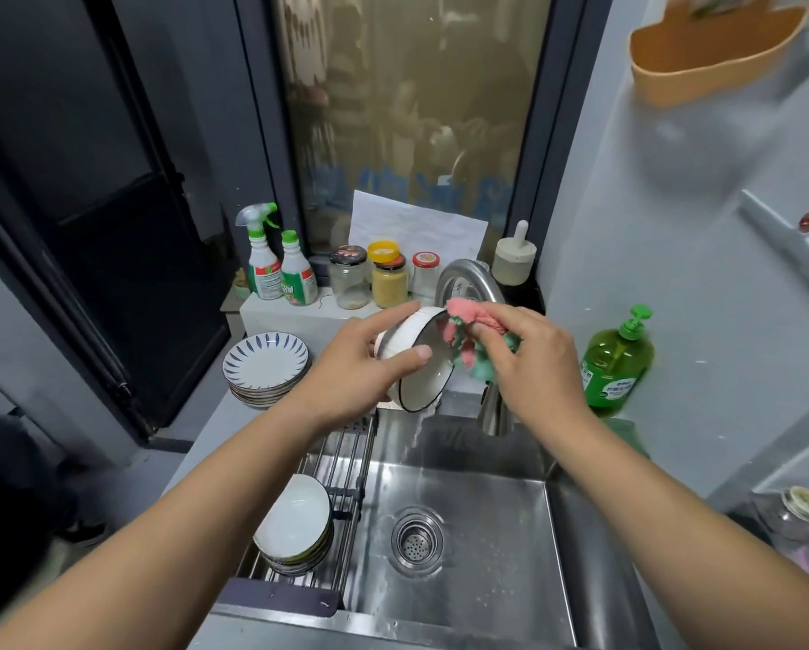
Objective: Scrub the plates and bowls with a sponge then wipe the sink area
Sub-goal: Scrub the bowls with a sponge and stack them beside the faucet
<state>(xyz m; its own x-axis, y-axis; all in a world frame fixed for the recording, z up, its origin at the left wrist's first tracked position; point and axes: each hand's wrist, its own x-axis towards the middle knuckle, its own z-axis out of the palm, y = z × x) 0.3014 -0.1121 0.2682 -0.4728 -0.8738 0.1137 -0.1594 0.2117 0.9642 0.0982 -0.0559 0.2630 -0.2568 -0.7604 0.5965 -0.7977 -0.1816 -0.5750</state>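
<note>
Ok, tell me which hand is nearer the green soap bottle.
Right. The right hand, pinching the cloth, is just left of the soap bottle; the left hand grips the bowl farther left.

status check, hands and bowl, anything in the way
Left hand grips white bowl, tilted over sink. Right hand pinches pink-green cloth at bowl's rim. Faucet close behind, not blocking.
</note>
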